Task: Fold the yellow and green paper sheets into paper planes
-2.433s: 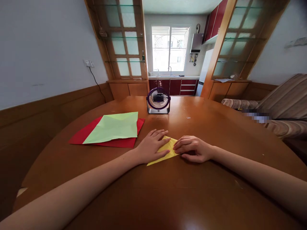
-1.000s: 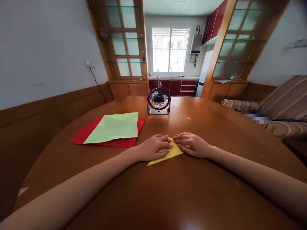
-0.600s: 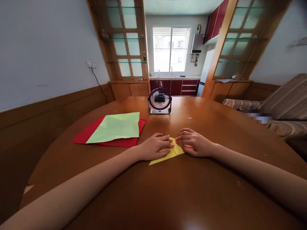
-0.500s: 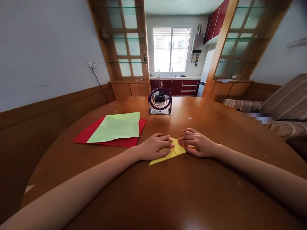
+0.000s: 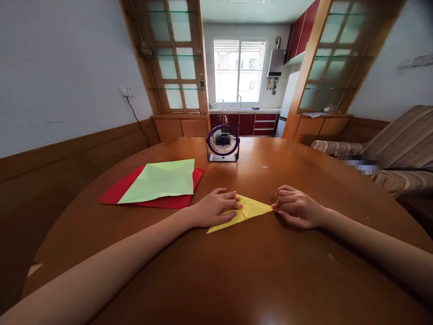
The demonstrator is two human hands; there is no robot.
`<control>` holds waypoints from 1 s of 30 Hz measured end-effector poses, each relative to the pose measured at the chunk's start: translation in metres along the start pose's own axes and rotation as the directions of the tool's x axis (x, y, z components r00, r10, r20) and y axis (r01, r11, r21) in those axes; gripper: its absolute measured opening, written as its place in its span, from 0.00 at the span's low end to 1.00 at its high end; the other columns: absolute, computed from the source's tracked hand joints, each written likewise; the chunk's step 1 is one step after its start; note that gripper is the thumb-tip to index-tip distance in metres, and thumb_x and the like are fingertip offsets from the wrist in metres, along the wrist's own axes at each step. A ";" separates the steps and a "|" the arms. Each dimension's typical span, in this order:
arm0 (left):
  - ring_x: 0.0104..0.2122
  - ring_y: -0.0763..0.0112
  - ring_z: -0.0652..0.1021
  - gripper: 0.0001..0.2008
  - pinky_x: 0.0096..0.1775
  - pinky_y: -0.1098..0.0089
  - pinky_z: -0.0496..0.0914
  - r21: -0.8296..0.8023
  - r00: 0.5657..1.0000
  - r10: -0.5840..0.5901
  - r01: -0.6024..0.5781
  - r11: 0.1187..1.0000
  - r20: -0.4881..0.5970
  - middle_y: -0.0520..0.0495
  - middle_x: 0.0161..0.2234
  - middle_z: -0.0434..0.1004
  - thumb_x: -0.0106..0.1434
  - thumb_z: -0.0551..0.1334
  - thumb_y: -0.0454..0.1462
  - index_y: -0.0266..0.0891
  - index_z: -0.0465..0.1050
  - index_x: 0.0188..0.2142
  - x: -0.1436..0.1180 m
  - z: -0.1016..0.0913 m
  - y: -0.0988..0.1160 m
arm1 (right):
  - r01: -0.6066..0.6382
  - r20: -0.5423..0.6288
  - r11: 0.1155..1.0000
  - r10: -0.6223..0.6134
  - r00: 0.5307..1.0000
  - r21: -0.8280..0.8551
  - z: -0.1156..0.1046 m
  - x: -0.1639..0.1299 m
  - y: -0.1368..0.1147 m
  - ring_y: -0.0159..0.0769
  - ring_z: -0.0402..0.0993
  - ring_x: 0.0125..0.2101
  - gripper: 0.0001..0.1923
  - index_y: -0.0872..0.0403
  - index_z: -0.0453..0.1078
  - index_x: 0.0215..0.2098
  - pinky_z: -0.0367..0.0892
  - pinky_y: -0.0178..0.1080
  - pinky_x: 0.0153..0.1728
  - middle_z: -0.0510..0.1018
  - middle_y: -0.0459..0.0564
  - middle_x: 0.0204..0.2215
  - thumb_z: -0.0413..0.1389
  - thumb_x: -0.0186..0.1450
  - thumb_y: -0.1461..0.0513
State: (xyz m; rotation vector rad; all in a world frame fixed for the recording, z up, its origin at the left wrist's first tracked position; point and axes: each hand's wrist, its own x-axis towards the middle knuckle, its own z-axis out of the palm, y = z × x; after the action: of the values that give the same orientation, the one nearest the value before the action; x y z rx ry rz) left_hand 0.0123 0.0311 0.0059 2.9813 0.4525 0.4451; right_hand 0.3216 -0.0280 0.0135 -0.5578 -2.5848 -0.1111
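A folded yellow paper (image 5: 252,208) lies flat on the round wooden table (image 5: 237,280), shaped like a long triangle. My left hand (image 5: 214,209) presses flat on its left half, fingers together over the middle crease. My right hand (image 5: 297,207) rests on the table at the paper's right tip, fingers curled, fingertips touching the point.
A light green sheet (image 5: 158,180) lies on a red sheet (image 5: 115,192) at the left of the table. A small purple desk fan (image 5: 223,143) stands at the far middle. A striped sofa (image 5: 399,153) is at the right.
My right hand slid right along the yellow paper from its middle to the right tip, uncovering the right half. My left hand stayed pressed on the left half.
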 end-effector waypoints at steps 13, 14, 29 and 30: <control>0.60 0.59 0.67 0.16 0.59 0.57 0.58 0.031 1.000 0.013 -0.013 0.999 0.011 0.43 0.62 0.64 0.70 0.52 0.42 0.43 0.69 0.54 0.001 0.000 0.001 | -0.098 -0.175 0.993 0.107 0.979 0.059 0.005 0.007 0.002 0.36 0.72 0.31 0.09 0.54 0.73 0.35 0.66 0.41 0.34 0.80 0.52 0.33 0.51 0.67 0.68; 0.60 0.58 0.66 0.16 0.59 0.57 0.58 0.032 1.000 0.008 -0.009 0.999 0.021 0.42 0.62 0.63 0.70 0.52 0.42 0.43 0.69 0.53 0.001 0.000 0.002 | -0.108 -0.175 0.993 0.115 0.978 0.051 0.007 0.010 0.002 0.36 0.73 0.33 0.09 0.54 0.74 0.37 0.67 0.42 0.35 0.80 0.53 0.34 0.51 0.67 0.67; 0.57 0.57 0.68 0.16 0.57 0.57 0.59 -0.019 1.000 -0.017 0.018 1.000 0.022 0.44 0.61 0.65 0.68 0.55 0.42 0.43 0.70 0.52 0.003 -0.003 0.002 | -0.066 -0.023 0.998 0.066 0.998 0.002 0.040 0.051 0.008 0.38 0.73 0.37 0.10 0.54 0.77 0.39 0.66 0.44 0.42 0.80 0.52 0.36 0.52 0.67 0.63; 0.58 0.57 0.68 0.16 0.57 0.57 0.59 -0.024 1.000 -0.015 0.016 1.000 0.020 0.44 0.61 0.65 0.68 0.54 0.42 0.43 0.70 0.52 0.003 -0.002 0.002 | -0.057 -0.014 0.998 0.057 0.998 0.000 0.039 0.050 0.009 0.38 0.73 0.37 0.10 0.54 0.76 0.40 0.66 0.45 0.43 0.81 0.52 0.36 0.53 0.67 0.63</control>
State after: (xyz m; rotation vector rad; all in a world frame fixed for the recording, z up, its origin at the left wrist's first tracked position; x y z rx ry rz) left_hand 0.0150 0.0306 0.0094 2.9543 0.4648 0.4163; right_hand 0.2680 0.0050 0.0034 -0.6277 -2.5536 -0.0960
